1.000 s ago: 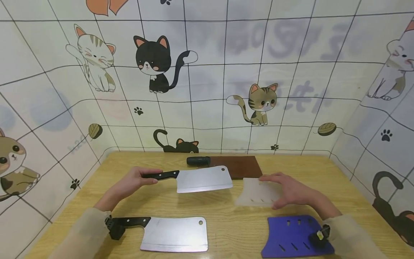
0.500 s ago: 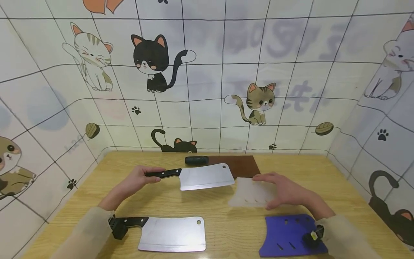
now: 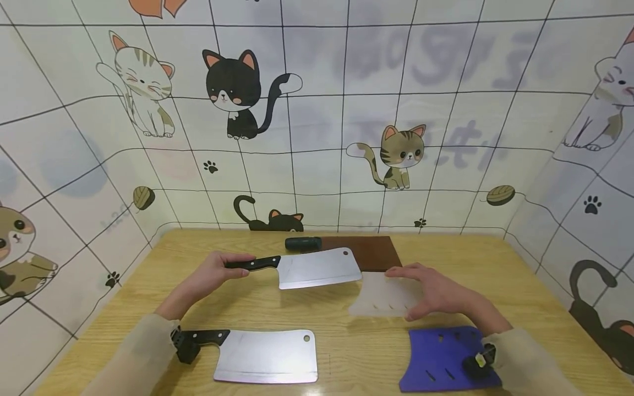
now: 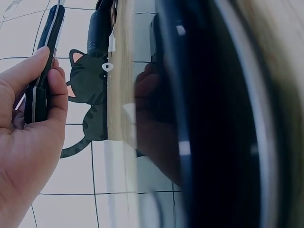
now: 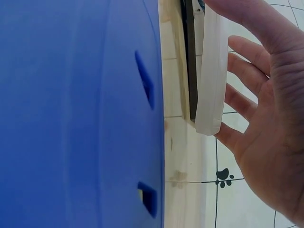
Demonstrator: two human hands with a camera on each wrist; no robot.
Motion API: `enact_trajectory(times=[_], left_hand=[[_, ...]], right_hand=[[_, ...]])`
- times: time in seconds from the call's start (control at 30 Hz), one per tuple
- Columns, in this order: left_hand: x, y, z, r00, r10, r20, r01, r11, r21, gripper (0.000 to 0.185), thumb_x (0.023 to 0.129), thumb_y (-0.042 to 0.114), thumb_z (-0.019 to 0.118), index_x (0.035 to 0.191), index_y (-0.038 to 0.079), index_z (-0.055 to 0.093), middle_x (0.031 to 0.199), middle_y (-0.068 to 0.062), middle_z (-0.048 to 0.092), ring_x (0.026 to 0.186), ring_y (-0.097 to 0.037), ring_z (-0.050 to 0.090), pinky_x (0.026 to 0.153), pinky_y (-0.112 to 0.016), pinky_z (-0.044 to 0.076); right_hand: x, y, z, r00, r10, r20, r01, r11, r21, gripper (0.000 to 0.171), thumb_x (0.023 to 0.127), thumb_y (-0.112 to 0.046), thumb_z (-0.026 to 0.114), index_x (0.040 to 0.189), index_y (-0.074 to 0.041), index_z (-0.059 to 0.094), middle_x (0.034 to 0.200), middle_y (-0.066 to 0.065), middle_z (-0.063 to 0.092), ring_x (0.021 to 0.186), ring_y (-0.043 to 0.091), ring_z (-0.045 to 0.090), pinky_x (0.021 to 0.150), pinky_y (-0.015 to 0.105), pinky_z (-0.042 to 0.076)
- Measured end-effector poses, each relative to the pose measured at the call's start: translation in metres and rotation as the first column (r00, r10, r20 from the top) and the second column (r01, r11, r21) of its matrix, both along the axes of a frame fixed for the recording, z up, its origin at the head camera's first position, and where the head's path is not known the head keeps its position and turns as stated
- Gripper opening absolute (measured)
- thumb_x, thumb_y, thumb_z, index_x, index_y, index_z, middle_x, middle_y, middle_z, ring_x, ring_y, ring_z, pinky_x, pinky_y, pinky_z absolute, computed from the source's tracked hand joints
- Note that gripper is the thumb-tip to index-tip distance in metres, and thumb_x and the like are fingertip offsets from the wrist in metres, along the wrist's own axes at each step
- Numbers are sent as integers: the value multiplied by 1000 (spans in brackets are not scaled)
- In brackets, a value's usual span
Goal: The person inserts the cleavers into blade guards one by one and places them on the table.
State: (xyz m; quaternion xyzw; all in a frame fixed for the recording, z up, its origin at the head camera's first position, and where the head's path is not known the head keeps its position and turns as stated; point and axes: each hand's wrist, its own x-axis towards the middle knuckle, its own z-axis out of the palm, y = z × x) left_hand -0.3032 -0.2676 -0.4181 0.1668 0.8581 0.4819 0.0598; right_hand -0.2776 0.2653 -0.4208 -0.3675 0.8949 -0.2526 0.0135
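Observation:
My left hand (image 3: 214, 275) grips the black riveted handle of a cleaver (image 3: 319, 268), its blade pointing right and raised over the table. In the left wrist view, thumb and fingers wrap the cleaver's handle (image 4: 51, 28). On the right, my right hand (image 3: 443, 292) holds a whitish translucent blade guard (image 3: 378, 297) with slots, thumb on one side and fingers on the other. The guard's left edge is close to the blade's tip corner. A second cleaver (image 3: 267, 356) lies below my left hand, and a blue slotted blade guard (image 3: 431, 357) lies under my right wrist.
At the back of the wooden table (image 3: 342, 352) lies a flat brown piece (image 3: 369, 252) with a dark green handle (image 3: 303, 244) at its left end. A wall covering (image 3: 317, 121) with cat drawings rises behind and on both sides.
The cleaver in my left hand has risen slightly and shifted right. My right hand has carried the whitish guard a little left, so the two are closer.

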Motion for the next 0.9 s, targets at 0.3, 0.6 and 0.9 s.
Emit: enact_trajectory(times=[0.3, 0.6, 0.9], left_hand=[[0, 0, 0, 1000, -6, -10, 6, 1000, -20, 39, 95, 13, 73, 132, 3, 69, 140, -21, 60, 126, -32, 54, 98, -41, 47], [0, 2, -1, 1000, -2, -6, 2, 1000, 18, 39, 95, 12, 74, 131, 0, 69, 140, -22, 59, 128, -35, 53, 99, -42, 47], [2, 6, -1, 1000, 6, -10, -6, 1000, 22, 37, 95, 8, 72, 131, -1, 69, 138, -22, 61, 124, -33, 56, 95, -35, 48]], right_hand=[[1, 1, 0, 1000, -3, 12, 3, 1000, -11, 86, 68, -43, 92, 144, -16, 60, 144, 2, 58, 126, 29, 50, 96, 50, 45], [-1, 2, -4, 1000, -10, 0, 10, 1000, -16, 88, 67, -43, 93, 144, -16, 60, 144, 1, 59, 125, 27, 51, 95, 48, 46], [0, 3, -4, 1000, -19, -5, 19, 1000, -12, 88, 68, -45, 92, 144, -15, 60, 144, 1, 59, 125, 29, 51, 94, 49, 46]])
